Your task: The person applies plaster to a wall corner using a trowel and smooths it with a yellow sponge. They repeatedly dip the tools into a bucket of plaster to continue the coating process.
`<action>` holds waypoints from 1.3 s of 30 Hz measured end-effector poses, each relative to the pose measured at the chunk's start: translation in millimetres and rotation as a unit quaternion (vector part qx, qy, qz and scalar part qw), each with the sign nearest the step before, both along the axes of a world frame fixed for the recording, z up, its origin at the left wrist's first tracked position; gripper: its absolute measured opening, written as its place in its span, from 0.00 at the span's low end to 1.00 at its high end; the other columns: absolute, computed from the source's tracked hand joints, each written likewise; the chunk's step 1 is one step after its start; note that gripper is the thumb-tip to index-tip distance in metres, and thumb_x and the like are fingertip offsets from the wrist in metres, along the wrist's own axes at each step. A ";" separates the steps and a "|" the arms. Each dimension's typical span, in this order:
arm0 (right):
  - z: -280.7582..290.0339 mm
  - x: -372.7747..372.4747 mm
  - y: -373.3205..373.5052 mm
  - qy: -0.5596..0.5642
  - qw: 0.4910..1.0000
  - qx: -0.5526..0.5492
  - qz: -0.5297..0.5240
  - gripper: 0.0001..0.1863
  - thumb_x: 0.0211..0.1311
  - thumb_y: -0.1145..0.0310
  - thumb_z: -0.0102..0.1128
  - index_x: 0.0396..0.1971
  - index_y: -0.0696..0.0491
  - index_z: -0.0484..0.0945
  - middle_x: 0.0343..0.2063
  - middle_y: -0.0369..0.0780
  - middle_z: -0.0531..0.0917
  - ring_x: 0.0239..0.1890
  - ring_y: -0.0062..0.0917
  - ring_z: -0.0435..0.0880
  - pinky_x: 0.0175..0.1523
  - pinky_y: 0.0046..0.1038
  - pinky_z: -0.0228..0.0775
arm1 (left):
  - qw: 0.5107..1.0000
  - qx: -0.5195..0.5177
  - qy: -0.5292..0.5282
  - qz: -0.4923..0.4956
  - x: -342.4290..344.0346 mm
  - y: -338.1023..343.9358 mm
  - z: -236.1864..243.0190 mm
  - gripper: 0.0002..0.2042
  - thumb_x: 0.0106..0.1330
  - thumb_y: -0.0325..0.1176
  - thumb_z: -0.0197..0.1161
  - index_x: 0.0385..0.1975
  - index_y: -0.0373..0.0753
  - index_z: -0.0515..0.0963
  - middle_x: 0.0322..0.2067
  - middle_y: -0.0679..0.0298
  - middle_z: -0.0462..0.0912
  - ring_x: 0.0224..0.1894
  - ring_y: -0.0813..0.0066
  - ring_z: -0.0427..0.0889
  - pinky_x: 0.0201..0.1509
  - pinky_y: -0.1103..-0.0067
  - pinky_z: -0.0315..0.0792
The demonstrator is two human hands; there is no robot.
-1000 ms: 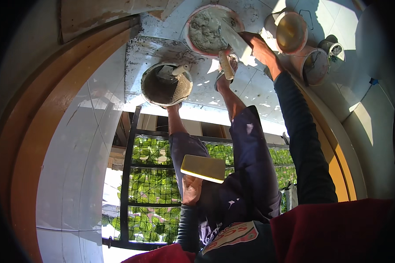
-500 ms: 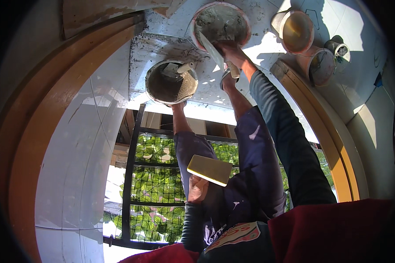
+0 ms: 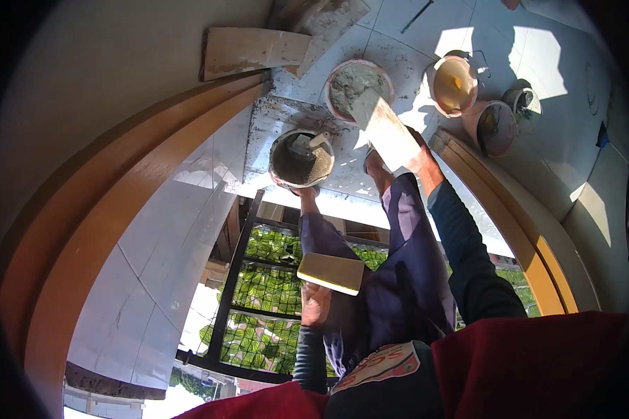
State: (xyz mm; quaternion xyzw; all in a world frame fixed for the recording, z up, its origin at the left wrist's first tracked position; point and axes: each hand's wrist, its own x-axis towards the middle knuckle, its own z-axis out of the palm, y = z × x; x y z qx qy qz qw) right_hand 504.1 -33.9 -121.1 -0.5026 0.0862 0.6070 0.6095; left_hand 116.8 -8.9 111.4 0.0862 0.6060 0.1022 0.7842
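Observation:
Closed beneath a rectangular sponge float (image 3: 330,272), my left hand (image 3: 316,304) holds it near my left thigh, its broad face upward. My right hand (image 3: 424,158) grips a flat plastering trowel (image 3: 390,134); its handle is hidden. Wet grey mortar seems to lie on the blade's far end, over the near right rim of a tub of mortar (image 3: 355,75). By my left foot stands a second bucket (image 3: 275,149) with grey material inside. A light-handled tool (image 3: 319,140) rests in it.
Several more buckets stand at the far right, one holding yellowish liquid (image 3: 453,87). Wooden door frames (image 3: 531,230) curve along both sides. Far left, mortar-stained boards (image 3: 255,50) lie by the wall. A black metal grille (image 3: 239,279) fronts green leaves below me.
My right hand has drawn back from the mortar tub toward me, turning the trowel so its broad face shows. My left hand keeps the float nearly in place. The view has shifted.

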 end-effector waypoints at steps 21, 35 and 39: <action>396.1 -79.8 18.5 0.156 0.974 0.163 -0.030 0.20 0.74 0.63 0.47 0.57 0.58 0.75 0.47 0.43 0.84 0.48 0.29 0.85 0.53 0.33 0.80 | 0.858 0.377 -0.341 -0.074 110.4 204.6 179.6 0.18 0.63 0.14 0.58 0.54 0.30 0.73 0.49 0.61 0.82 0.50 0.71 0.81 0.56 0.76 0.73; 409.2 -113.5 29.6 0.174 0.966 0.134 -0.138 0.22 0.72 0.63 0.47 0.60 0.54 0.73 0.53 0.41 0.82 0.51 0.31 0.84 0.56 0.36 0.78 | 0.869 0.341 -0.354 -0.059 86.7 221.9 194.5 0.23 0.60 0.09 0.55 0.57 0.30 0.70 0.53 0.56 0.79 0.54 0.67 0.81 0.59 0.74 0.74; 409.8 -110.4 33.4 0.167 0.966 0.147 -0.132 0.22 0.71 0.62 0.47 0.60 0.54 0.73 0.53 0.41 0.82 0.51 0.31 0.84 0.55 0.36 0.78 | 0.874 0.340 -0.344 -0.045 87.4 218.8 192.8 0.22 0.62 0.11 0.57 0.57 0.30 0.70 0.53 0.57 0.79 0.54 0.67 0.81 0.60 0.73 0.74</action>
